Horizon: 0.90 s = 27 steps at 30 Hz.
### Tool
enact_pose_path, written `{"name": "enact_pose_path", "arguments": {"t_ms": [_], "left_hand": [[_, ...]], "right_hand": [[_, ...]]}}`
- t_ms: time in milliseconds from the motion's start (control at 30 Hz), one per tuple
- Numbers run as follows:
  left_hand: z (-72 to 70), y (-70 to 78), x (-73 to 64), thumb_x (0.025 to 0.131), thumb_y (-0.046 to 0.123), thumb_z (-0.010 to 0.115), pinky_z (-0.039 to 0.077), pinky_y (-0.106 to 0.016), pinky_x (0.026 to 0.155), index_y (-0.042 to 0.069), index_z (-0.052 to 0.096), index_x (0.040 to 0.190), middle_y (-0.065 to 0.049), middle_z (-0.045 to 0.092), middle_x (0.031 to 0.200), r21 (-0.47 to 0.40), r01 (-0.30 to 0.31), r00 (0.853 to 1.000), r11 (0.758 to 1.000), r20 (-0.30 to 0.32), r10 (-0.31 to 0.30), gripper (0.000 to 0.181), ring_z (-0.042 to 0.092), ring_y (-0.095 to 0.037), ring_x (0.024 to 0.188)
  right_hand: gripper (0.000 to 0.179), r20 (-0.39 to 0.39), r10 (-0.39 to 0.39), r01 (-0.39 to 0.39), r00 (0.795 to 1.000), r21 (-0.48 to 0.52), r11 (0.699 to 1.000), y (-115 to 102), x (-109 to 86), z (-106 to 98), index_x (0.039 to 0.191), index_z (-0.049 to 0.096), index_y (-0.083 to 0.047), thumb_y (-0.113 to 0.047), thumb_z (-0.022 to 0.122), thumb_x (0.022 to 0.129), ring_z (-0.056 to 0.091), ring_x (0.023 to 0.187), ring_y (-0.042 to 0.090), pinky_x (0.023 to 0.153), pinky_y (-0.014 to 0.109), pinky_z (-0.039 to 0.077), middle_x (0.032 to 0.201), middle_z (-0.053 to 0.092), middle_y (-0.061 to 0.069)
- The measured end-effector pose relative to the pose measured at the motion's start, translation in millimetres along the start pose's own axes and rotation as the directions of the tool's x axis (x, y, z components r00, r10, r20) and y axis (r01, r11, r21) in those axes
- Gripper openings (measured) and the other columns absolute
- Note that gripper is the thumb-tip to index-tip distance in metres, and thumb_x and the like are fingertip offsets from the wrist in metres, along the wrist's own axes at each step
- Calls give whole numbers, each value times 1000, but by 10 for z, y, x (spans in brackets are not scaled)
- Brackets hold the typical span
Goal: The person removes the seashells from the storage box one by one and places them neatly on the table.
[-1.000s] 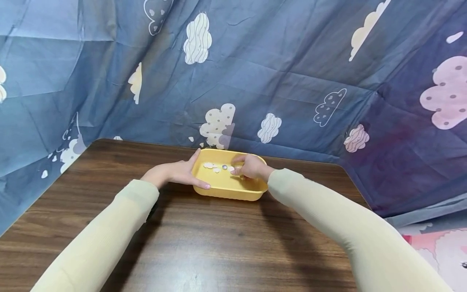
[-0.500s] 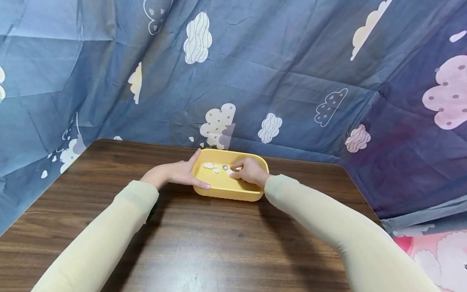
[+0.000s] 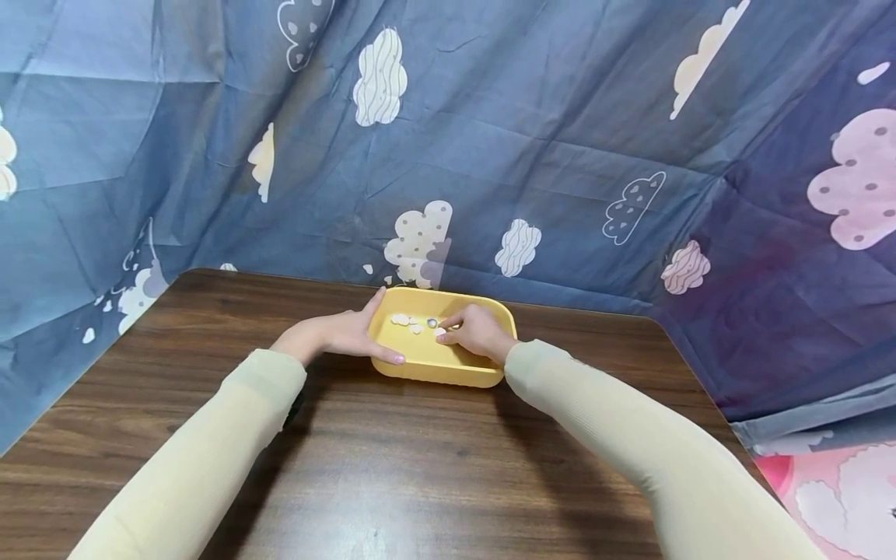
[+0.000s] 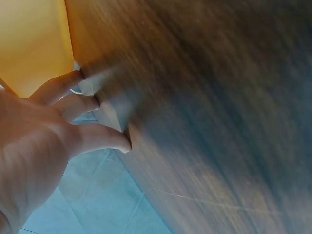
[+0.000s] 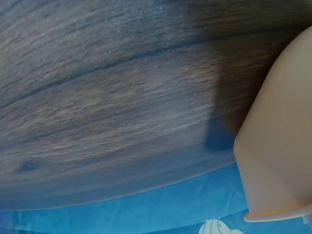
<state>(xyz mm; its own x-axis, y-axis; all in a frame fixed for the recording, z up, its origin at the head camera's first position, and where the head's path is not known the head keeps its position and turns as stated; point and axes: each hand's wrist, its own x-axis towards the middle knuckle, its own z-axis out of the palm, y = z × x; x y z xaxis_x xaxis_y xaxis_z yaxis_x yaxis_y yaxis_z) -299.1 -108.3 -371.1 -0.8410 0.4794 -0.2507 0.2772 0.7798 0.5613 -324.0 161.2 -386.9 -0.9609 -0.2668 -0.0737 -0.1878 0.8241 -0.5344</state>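
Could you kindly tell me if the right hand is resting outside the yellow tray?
No, the head view shows the right hand inside the yellow tray.

Creased blue cloth [image 3: 490, 167], printed with pale clouds [image 3: 380, 78], hung behind a dark wood-grain desk [image 3: 420, 443] and looked purplish at the right. Glare [image 3: 360, 533] whitened the near desk; a pink-and-white patterned surface [image 3: 836, 498] showed at lower right.

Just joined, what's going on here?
A person is working over a yellow tray on a wooden table. Their left hand is spread against the tray's left end. Their right hand reaches inside, fingertips at a small white piece; whether it's gripped is too small to tell. Other small white pieces and a darker one lie in the tray.
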Motion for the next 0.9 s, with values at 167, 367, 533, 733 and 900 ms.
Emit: {"name": "enact_pose_path", "arguments": {"t_ms": [167,367,533,733,900], "left_hand": [[23,-7,11,60,83,70,30,-52,116,31,-26,152,-27,24,158,7,24,1000,1000,11,-24,142,32,-38,145],[4,13,-2,61,82,70,29,-52,116,30,-25,153,-28,23,158,11,23,1000,1000,-3,-23,142,31,-39,145],[-18,16,18,60,82,71,32,-51,115,29,-24,154,-26,28,157,9,20,1000,1000,-19,-20,143,36,-37,143],[-24,13,39,58,85,69,33,-50,114,29,-24,154,-27,31,155,28,25,999,999,-21,-25,145,38,-36,142],[-11,-8,27,58,86,68,31,-51,115,30,-24,153,-27,27,157,38,35,999,999,-14,-35,143,34,-38,144]], "right_hand": [[27,-21,-22,22,1000,-12,1000,36,25,-25,105,79,-19,-31,80,82,56,85,15,70,24,42,102,75,-4],[23,-79,-18,14,997,-56,998,-9,48,-219,104,79,-25,-37,78,84,51,75,17,62,27,38,80,69,-2],[30,-84,-17,17,996,2,1000,-165,-26,-438,109,77,-23,-38,78,83,49,70,18,58,28,39,69,57,1],[31,-141,-112,123,984,75,990,-417,-260,-560,107,77,-29,-45,79,80,53,75,14,62,27,43,81,67,-2],[31,-202,-199,223,959,102,969,-587,-488,-400,106,78,-31,-43,81,79,43,55,13,48,26,34,56,47,-1]]}}
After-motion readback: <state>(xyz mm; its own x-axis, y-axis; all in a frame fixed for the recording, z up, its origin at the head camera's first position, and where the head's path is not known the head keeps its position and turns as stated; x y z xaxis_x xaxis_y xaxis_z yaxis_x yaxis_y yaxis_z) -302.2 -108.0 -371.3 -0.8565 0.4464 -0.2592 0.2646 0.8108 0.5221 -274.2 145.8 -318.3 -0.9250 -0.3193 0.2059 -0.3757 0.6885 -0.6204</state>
